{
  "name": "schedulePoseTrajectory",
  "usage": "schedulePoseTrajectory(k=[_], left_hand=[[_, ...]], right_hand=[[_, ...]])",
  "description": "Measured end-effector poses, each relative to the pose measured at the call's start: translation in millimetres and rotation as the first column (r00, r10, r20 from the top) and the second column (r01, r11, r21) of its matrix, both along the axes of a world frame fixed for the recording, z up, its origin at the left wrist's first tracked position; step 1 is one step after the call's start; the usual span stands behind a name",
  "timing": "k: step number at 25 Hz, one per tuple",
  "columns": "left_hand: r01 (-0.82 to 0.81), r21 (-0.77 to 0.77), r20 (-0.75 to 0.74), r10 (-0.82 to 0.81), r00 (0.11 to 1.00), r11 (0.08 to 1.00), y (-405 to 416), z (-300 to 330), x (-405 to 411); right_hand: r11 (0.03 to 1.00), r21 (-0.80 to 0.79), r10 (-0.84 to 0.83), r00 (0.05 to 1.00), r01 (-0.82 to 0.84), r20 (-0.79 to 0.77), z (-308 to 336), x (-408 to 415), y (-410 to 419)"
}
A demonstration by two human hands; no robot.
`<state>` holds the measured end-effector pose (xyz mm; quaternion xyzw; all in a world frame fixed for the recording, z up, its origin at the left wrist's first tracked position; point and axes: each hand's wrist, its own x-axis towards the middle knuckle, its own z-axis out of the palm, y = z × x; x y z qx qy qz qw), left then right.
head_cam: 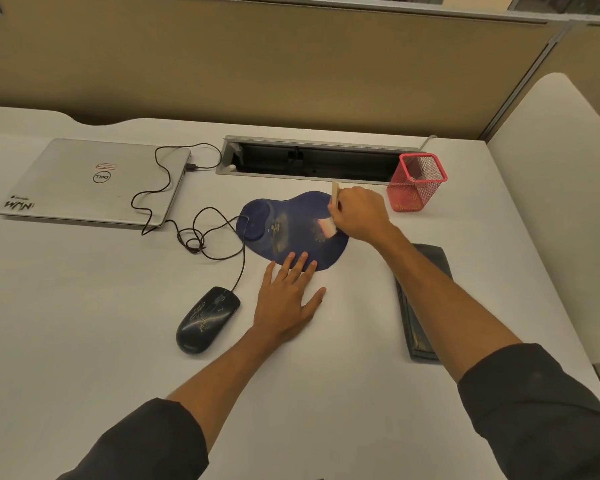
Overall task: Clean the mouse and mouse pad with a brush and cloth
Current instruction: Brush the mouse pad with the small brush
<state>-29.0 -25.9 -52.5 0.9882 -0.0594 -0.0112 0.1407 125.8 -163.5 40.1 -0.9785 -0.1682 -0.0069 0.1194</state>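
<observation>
Mouse pad (293, 230): one, blue, mid-bench (84, 341).
Mouse (207, 319): one, on bench left of left hand (288, 299).
Left hand: fingers spread, tips on pad edge.
Right hand (359, 214): fingers wrapped around one brush (329, 223), bristles on pad.
Cloth (420, 327): one, folded, right.

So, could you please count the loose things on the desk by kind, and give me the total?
Laptop: 1
Mouse: 1
Mouse pad: 1
Brush, held in the right hand: 1
Folded dark cloth: 1
Red mesh pen holder: 1
Total: 6
</observation>
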Motion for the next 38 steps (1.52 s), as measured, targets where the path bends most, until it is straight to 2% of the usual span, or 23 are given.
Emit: schedulePoseTrajectory(k=[3,5,7,9,11,13,15,18,20,22,23,25,27,29,31,35,38], left_hand=[[0.000,-0.004,0.003,0.000,1.000,1.000,0,0,-1],[0.001,-0.007,0.004,-0.001,1.000,1.000,1,-1,-1],[0.002,-0.001,0.005,-0.002,1.000,1.000,1,-1,-1],[0.000,0.001,0.002,0.000,1.000,1.000,0,0,-1],[-0.001,0.001,0.006,0.001,1.000,1.000,1,-1,0],[0.001,0.002,0.007,-0.001,1.000,1.000,1,-2,-1],[-0.003,0.001,0.007,0.003,1.000,1.000,0,-2,0],[0.001,-0.003,0.000,-0.001,1.000,1.000,1,-2,0],[0.002,0.002,0.000,-0.002,1.000,1.000,1,-1,0],[0.003,-0.002,0.005,-0.003,1.000,1.000,0,0,-1],[0.001,-0.006,0.008,-0.001,1.000,1.000,0,1,-1],[0.001,-0.009,0.001,-0.001,1.000,1.000,0,2,-2],[-0.001,-0.004,-0.012,0.001,1.000,1.000,0,2,-2],[0.000,0.004,-0.022,0.000,1.000,1.000,0,3,-1],[0.000,0.014,-0.004,0.000,1.000,1.000,0,2,-1],[0.003,0.016,-0.003,-0.003,1.000,1.000,1,1,-1],[0.007,0.014,-0.015,-0.007,1.000,1.000,0,2,-1]], right_hand=[[0.990,0.144,0.012,1.000,-0.010,-0.011,1,-4,3],[0.995,0.093,0.048,0.998,-0.044,-0.040,-5,-14,1],[1.000,0.004,0.028,1.000,-0.028,0.008,-4,-12,-10],[0.997,0.078,0.012,0.999,-0.015,0.050,1,-8,-14],[0.982,0.182,0.049,0.999,-0.049,0.001,0,-15,-10],[0.992,0.099,0.080,0.997,-0.078,-0.013,-6,-23,-14],[0.999,0.024,0.032,0.998,-0.033,0.054,-1,-16,-23],[0.979,0.203,0.027,1.000,-0.023,-0.014,2,-12,-15],[0.991,0.109,0.082,0.996,-0.078,-0.037,-2,-19,-8],[0.999,-0.019,0.045,0.999,-0.045,-0.011,3,-10,-14],[1.000,-0.003,0.001,1.000,-0.001,0.014,9,-2,-15],[0.984,0.166,-0.073,0.997,0.068,0.026,13,8,-7],[0.964,0.245,-0.093,0.994,0.103,-0.050,9,5,3],[0.983,0.168,-0.046,0.981,0.078,-0.188,4,8,1],[0.992,0.123,0.000,0.967,0.032,-0.253,13,17,-8],[0.975,0.207,-0.054,0.991,0.080,-0.126,9,13,-6],[0.997,0.074,0.020,0.979,-0.005,-0.203,13,17,-5]])
